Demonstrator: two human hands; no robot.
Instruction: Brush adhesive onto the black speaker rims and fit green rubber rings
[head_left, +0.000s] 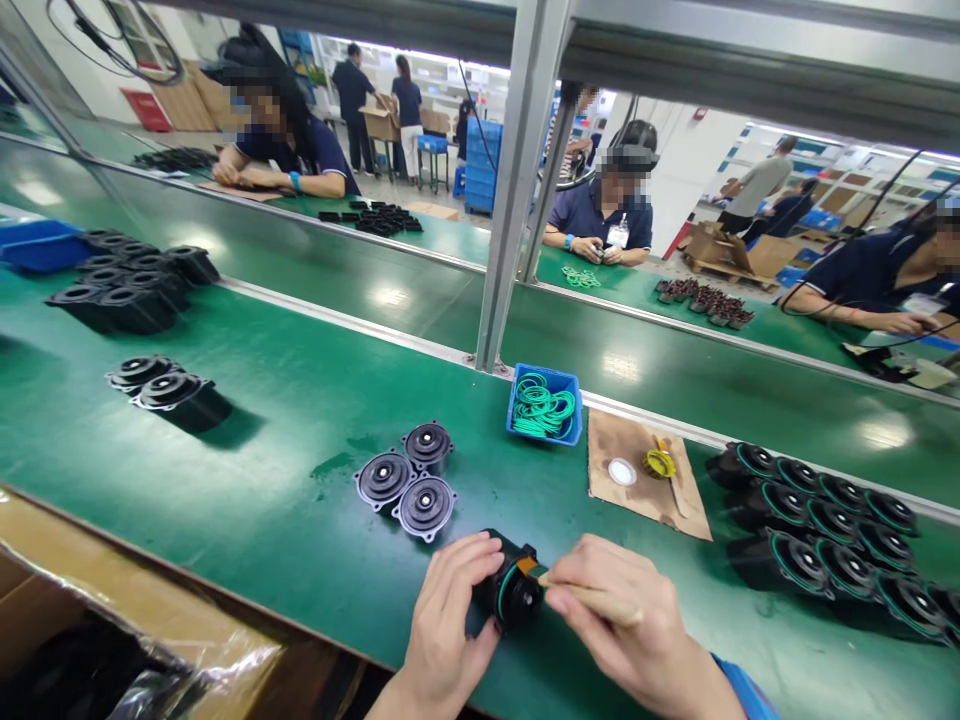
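My left hand (452,612) is wrapped around a black cylindrical housing (517,602), tilted on its side at the front of the bench. A green O-ring (501,592) runs around the housing's end. In my right hand (630,625) is a small brush (531,567) with a pale wooden handle, its orange-brown tip touching the rim beside the ring. Just beyond stand three similar black housings (426,503), upright, with no green ring visible. A blue bin (545,438) of loose green O-rings sits behind them.
Cardboard (622,508) at the right carries a yellow pot (660,462) and a white disc (622,472). Several ringed housings (795,560) fill the far right. More housings (180,392) stand left. A metal post (506,190) rises behind; co-workers (607,205) sit across.
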